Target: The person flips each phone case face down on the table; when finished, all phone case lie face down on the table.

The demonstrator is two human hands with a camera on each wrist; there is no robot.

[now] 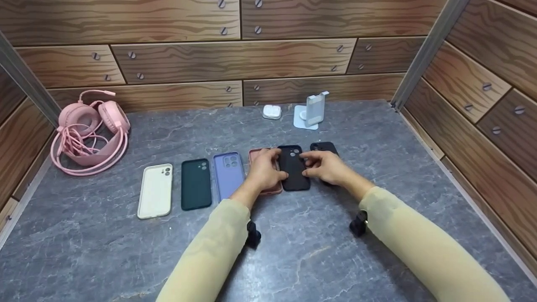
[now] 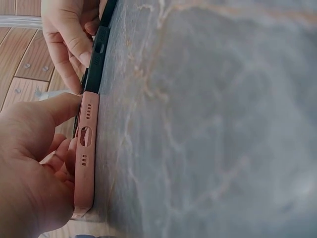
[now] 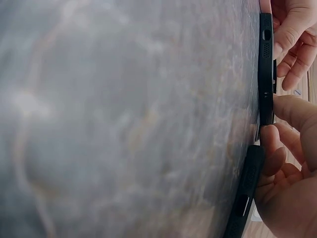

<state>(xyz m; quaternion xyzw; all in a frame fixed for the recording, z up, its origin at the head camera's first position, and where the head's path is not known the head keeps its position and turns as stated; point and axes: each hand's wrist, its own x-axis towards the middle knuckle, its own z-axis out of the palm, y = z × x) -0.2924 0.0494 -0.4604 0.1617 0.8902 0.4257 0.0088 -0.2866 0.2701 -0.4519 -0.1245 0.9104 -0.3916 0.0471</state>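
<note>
A black phone case (image 1: 294, 173) lies back up between both hands, with a camera cutout at its far end. My left hand (image 1: 263, 171) reaches over a pink phone case (image 1: 275, 190), its thumb and forefinger at the black case's left edge. On the opposite side, my right hand (image 1: 329, 167) grips the right edge with thumb and fingers. A second black phone case (image 1: 324, 146) lies just right, partly hidden under that hand. In the left wrist view, the pink case's end (image 2: 85, 163) shows its port opening beside the black case's end (image 2: 97, 59).
Lavender (image 1: 228, 174), dark green (image 1: 196, 184) and cream (image 1: 155, 191) phone cases line up to the left. Pink headphones (image 1: 112, 117) with a coiled cable sit at the far left. A white earbuds case (image 1: 272, 111) and a folding charger stand (image 1: 315, 111) are at the back.
</note>
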